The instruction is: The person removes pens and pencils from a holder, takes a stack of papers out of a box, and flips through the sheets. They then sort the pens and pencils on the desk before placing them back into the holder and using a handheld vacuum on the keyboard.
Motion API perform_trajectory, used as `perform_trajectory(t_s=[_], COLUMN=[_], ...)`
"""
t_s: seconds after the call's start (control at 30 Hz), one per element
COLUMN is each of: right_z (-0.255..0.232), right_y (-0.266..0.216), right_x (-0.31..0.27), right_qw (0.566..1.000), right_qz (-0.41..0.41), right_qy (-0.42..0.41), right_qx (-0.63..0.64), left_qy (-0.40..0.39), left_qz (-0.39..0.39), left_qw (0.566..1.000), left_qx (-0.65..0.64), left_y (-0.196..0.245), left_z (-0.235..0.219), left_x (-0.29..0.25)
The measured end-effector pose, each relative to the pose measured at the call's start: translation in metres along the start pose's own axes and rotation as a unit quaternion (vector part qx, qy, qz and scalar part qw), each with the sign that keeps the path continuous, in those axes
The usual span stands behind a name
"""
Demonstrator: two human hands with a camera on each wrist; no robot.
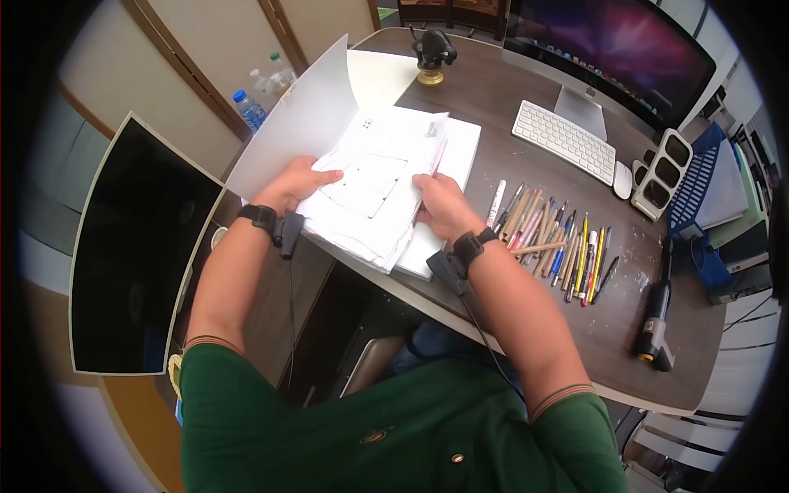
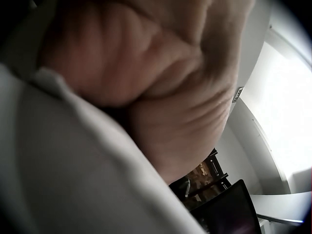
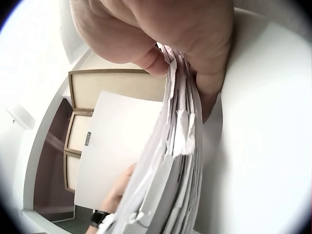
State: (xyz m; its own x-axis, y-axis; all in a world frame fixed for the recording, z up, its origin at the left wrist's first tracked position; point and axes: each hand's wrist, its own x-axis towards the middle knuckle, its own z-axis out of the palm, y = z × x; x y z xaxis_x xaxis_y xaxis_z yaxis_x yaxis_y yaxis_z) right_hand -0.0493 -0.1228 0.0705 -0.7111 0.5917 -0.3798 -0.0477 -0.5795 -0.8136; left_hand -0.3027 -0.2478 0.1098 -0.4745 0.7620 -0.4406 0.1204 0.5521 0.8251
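A thick stack of loose white papers [image 1: 370, 185], with a drawn outline on its top sheet, lies tilted between both hands. My left hand [image 1: 297, 182] grips its left edge, thumb over the top sheet and the other fingers hidden. At the right edge, my right hand [image 1: 448, 207] pinches the stack; in the right wrist view, the thumb and fingers of the right hand [image 3: 195, 34] clasp its uneven sheet ends [image 3: 180, 126]. A stiff white cover [image 1: 300, 115] stands raised along the left side. Under the stack, a white surface [image 1: 464, 152] shows at the right.
Many pens and pencils [image 1: 546, 238] lie right of the papers. Behind them are a keyboard [image 1: 563, 140], a mouse [image 1: 622, 179] and a monitor [image 1: 608, 57]. A dark screen [image 1: 140, 255] stands at left, plastic bottles [image 1: 248, 111] behind the cover, a cordless tool [image 1: 655, 329] at right.
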Motion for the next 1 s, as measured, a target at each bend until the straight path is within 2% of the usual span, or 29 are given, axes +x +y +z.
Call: perform_trajectory(t_s=[0.03,0.13,0.23,0.27,0.3,0.37,0.4,0.5,0.53,0.63,0.73,0.83,0.93,1.0], right_z=[0.004,0.011,0.030,0.031,0.033,0.037,0.033,0.018,0.009,-0.010,-0.016,-0.025,-0.033,-0.040], right_y=[-0.002,0.009,-0.010,-0.001,-0.004,-0.021,-0.026,-0.044,-0.049,-0.059,-0.049,-0.035,-0.033,-0.026], right_x=[-0.004,-0.010,-0.047,-0.047,-0.054,-0.074,-0.071,-0.034,-0.018,0.020,0.032,0.037,0.029,0.031], right_qw=[1.000,0.979,0.915,0.877,0.821,0.680,0.673,0.583,0.563,0.538,0.489,0.521,0.581,0.607], right_qz=[-0.006,-0.085,-0.162,-0.275,-0.305,-0.354,-0.380,-0.438,-0.406,-0.152,-0.114,-0.155,-0.222,-0.286], right_qy=[0.005,0.078,0.096,0.087,0.090,0.091,0.085,0.037,0.012,-0.061,-0.054,-0.030,-0.023,0.007], right_qx=[-0.006,-0.167,-0.356,-0.385,-0.475,-0.636,-0.629,-0.683,-0.720,-0.827,-0.863,-0.839,-0.783,-0.742], left_qy=[0.010,0.005,-0.011,-0.011,-0.012,-0.008,-0.005,0.001,0.003,0.009,0.030,0.011,-0.016,-0.027], left_qz=[-0.007,-0.015,-0.006,-0.007,-0.008,-0.004,-0.001,0.005,0.007,0.015,0.041,0.010,0.033,0.031], left_qw=[1.000,0.999,1.000,0.999,0.999,0.999,0.999,0.999,0.999,0.998,0.997,1.000,0.999,0.997], left_qx=[0.019,0.032,0.026,0.032,0.039,0.043,0.042,0.037,0.035,0.053,0.057,0.011,-0.027,-0.067], left_y=[-0.001,-0.006,-0.004,-0.002,0.000,-0.001,-0.003,-0.006,-0.007,-0.014,-0.012,-0.004,-0.006,-0.011], left_z=[0.001,0.003,0.007,0.009,0.011,0.011,0.011,0.012,0.012,0.010,0.014,0.016,0.014,0.014], left_x=[0.001,0.003,0.003,0.002,0.001,0.002,0.003,0.004,0.005,0.011,0.007,0.001,0.006,0.017])
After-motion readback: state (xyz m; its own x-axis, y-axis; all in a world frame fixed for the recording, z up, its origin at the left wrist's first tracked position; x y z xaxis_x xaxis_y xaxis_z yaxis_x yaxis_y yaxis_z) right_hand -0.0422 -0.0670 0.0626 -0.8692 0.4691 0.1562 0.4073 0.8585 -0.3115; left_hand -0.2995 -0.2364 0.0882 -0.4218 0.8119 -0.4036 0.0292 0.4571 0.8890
